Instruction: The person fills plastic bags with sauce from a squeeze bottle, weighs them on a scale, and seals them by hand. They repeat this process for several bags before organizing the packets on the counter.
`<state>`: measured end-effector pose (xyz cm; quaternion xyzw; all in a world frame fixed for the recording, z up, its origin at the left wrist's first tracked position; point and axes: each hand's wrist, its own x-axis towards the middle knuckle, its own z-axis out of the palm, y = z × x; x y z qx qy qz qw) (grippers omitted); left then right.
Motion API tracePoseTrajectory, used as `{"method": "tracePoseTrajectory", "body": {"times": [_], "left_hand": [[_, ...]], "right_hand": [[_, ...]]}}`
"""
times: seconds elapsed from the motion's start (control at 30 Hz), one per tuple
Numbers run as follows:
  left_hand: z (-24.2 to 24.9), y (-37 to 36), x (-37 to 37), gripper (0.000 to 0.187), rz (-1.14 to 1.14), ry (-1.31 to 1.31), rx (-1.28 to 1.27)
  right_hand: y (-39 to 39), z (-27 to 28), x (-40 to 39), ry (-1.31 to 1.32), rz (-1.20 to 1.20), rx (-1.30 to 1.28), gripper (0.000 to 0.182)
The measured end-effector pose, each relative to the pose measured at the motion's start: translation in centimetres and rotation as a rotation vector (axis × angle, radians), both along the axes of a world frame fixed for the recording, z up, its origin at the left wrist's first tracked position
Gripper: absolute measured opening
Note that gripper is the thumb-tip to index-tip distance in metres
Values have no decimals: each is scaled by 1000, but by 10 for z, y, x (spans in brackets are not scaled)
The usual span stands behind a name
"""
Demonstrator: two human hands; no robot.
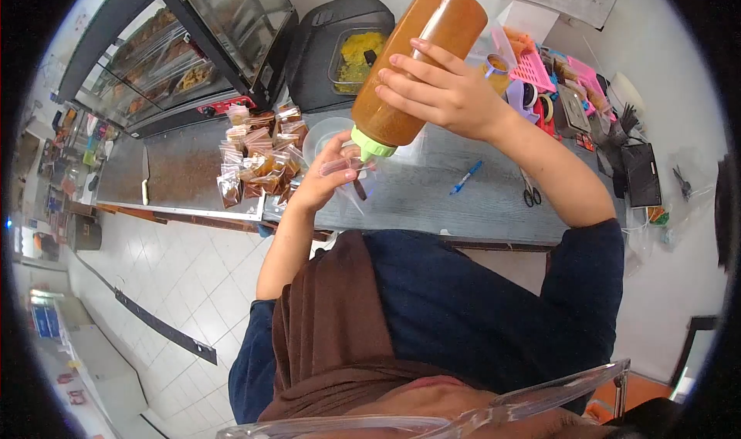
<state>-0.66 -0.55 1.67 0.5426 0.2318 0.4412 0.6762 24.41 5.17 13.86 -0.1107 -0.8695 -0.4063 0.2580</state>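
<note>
My right hand [440, 92] is wrapped round a large squeeze bottle [432, 22] of orange-brown sauce, tipped with its green nozzle cap [370, 144] pointing down. Below the nozzle, my left hand [328, 177] pinches a small clear plastic bag [359, 192] around its mouth. The nozzle tip is right at the bag's opening, and some dark sauce shows inside the bag. To the left, on the table, lies a pile of small filled sauce bags [262, 153]. Behind my left hand sits a clear round lid or dish [320, 134], partly covered.
A glass food warmer [170, 61] stands at the back left, with a knife [145, 177] on the table before it. A glass dish of yellow food [359, 57] is behind the bottle. A blue pen [466, 177], scissors [530, 190] and a pink basket [532, 69] are to the right.
</note>
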Motion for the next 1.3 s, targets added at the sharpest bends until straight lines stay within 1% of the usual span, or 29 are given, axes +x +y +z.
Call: {"method": "tracePoseTrajectory", "body": {"times": [0.1, 0.3, 0.43, 0.5, 0.6, 0.7, 0.8, 0.9, 1.0, 1.03, 1.1, 1.13, 1.17, 1.27, 1.3], "left_hand": [[0, 3, -1, 77, 11, -9, 22], [5, 5, 0, 80, 22, -63, -27], [2, 10, -2, 79, 18, -66, -23], [2, 12, -4, 77, 38, -62, -49], [-2, 17, -7, 73, 56, -78, -94], [-9, 23, -7, 70, 132, -94, -153], [-14, 28, -8, 67, 205, 42, -98], [-33, 45, -15, 65, 356, 265, 94], [-73, 74, -24, 63, 459, 503, 308], [-86, 81, -24, 63, 484, 604, 349], [-117, 94, -25, 64, 455, 738, 427], [-123, 98, -24, 64, 439, 804, 468], [-130, 98, -21, 65, 403, 792, 441], [-127, 90, -13, 65, 492, 860, 574], [-115, 83, -9, 65, 473, 818, 573]], "right_hand": [[-2, 12, -1, -74, -40, 17, 35], [0, 25, -3, -93, -25, 29, 34], [4, 24, -5, -97, -19, -13, 35], [10, 17, -5, -89, -20, -42, 36], [20, -6, -4, -5, -54, -124, 38], [25, -40, -1, 55, -174, -230, 51], [21, -83, 0, 225, -307, -633, 72], [28, -145, 6, 641, -361, -1072, 90], [27, -190, 20, 1044, -378, -1091, 89], [27, -203, 26, 1129, -439, -1105, 91], [28, -233, 38, 1267, -431, -1036, 89], [29, -245, 45, 1336, -426, -996, 89], [31, -256, 53, 1399, -385, -1035, 96], [16, -241, 49, 1350, -513, -694, 93], [5, -226, 42, 1269, -498, -608, 86]]}}
